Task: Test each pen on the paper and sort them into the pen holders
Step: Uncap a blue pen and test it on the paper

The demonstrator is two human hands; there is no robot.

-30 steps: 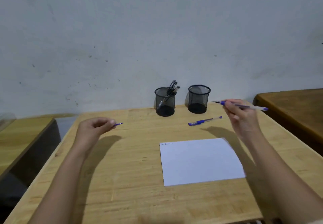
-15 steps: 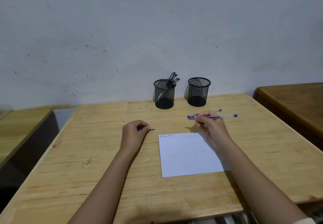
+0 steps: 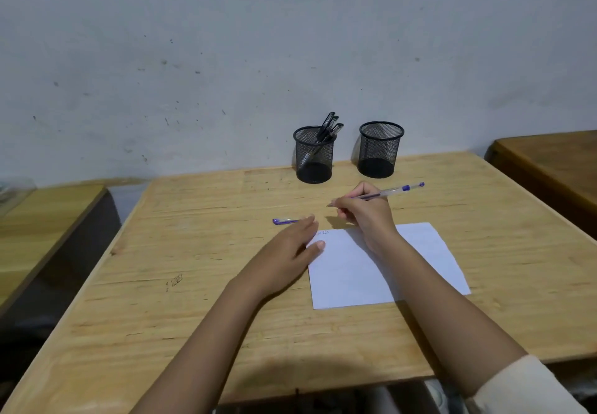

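My right hand (image 3: 366, 218) grips a clear pen with a blue end (image 3: 399, 189), its tip pointing left just above the top edge of the white paper (image 3: 416, 261). My left hand (image 3: 287, 252) lies flat on the table with straight fingers, the thumb touching the paper's left edge. A blue pen cap (image 3: 284, 221) lies on the wood beside its fingertips. Small scribbles mark the paper's top left corner. At the back stand two black mesh holders: the left holder (image 3: 313, 158) has black pens (image 3: 329, 126) in it, and the right holder (image 3: 380, 152) looks empty.
The wooden table (image 3: 193, 300) ends at a grey wall behind the holders. A darker table (image 3: 555, 161) stands to the right and another wooden surface (image 3: 38, 219) to the left, each across a gap.
My left hand moved right, let the blue cap go onto the table and flattened beside the paper. My right hand brought the pen down to the paper's top edge.
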